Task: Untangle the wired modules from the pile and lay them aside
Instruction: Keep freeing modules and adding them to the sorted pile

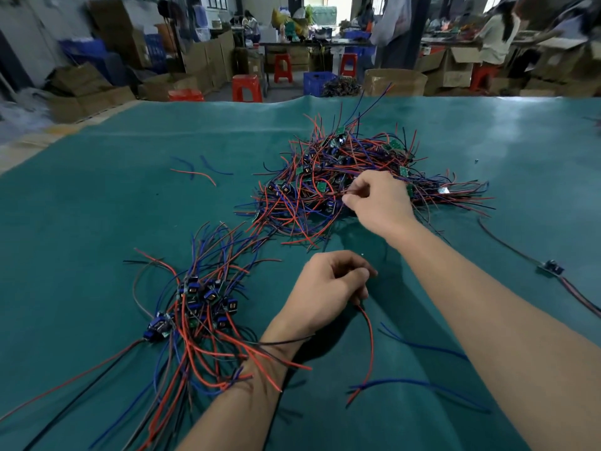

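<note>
While the right hand (379, 203) pinches a wire in the pile (354, 183) mid-tabletop, toward its far edge, the left hand (328, 288) curls round a red lead (369, 333). Modules look light, leads limp and snag-prone; best held by the board, not the wire.

The right hand (379, 203) pinches a thin wire at the big tangled pile of red and blue wired modules (351, 177). The left hand (328, 291) holds a long red wire (369, 340).

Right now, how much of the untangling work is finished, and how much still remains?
Partly done. A sorted bundle of modules already lies aside at the left. In hand: the right hand pinches a wire in the tangled pile, and the left hand holds a red wire. The pile looks large, so much remains.
</note>
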{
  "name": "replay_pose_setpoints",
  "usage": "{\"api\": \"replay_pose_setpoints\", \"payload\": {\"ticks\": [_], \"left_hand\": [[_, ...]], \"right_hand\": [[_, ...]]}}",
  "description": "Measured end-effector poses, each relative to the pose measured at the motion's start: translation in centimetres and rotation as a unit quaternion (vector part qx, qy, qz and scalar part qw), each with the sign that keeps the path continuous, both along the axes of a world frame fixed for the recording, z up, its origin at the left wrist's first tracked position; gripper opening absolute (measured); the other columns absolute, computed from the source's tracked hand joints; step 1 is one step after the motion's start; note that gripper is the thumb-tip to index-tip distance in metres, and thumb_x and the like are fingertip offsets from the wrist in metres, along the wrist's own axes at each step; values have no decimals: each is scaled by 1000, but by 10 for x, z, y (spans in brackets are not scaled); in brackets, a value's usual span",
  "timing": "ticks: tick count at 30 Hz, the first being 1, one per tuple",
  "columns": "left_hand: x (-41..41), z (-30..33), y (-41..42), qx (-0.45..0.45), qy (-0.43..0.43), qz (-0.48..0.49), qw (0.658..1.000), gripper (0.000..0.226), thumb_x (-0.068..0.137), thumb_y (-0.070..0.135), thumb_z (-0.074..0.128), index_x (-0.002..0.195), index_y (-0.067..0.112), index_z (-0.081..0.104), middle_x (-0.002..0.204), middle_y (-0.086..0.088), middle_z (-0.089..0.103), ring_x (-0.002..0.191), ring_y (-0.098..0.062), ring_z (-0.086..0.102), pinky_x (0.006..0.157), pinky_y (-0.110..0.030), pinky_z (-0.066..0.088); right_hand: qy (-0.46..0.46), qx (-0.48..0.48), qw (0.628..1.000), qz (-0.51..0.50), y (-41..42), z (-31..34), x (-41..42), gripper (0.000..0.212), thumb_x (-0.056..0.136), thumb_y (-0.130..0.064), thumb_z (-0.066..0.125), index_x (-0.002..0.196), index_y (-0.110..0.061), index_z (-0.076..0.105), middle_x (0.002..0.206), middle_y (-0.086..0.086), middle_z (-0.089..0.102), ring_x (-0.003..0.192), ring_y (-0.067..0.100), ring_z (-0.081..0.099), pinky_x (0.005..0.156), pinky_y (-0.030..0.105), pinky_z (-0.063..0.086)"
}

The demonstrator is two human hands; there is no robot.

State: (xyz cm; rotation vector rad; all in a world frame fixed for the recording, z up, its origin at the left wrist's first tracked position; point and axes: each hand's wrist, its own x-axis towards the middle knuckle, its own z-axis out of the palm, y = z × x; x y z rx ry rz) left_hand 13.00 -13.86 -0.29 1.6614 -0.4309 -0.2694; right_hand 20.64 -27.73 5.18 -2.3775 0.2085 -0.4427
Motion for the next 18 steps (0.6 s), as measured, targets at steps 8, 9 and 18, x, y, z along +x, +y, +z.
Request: {"api": "replay_pose_setpoints", "payload": {"ticks": [8,9,18], "left_hand": [[2,-1,-2,-34,29,59,997,18,95,-6,51,102,3,65,70,-4,65,51,-6,55,46,-17,43],[2,-1,-2,-45,33,70,996,18,95,-6,51,105,3,63,74,-6,65,51,-7,56,46,-18,44],[4,2,-4,-140,79,115,980,25,108,24,39,111,4,54,88,-15,65,56,-15,62,47,-22,49]], "right_hand": [[0,304,953,1,-38,2,-34,12,94,-13,72,84,-15,65,84,6,68,63,15,64,48,25,51],[-3,334,942,2,-42,1,-41,12,94,-12,71,85,-15,65,84,6,68,61,14,63,48,25,51],[45,433,882,182,-72,1,-115,17,67,-22,81,78,-19,69,84,8,71,70,16,65,52,22,48]]}}
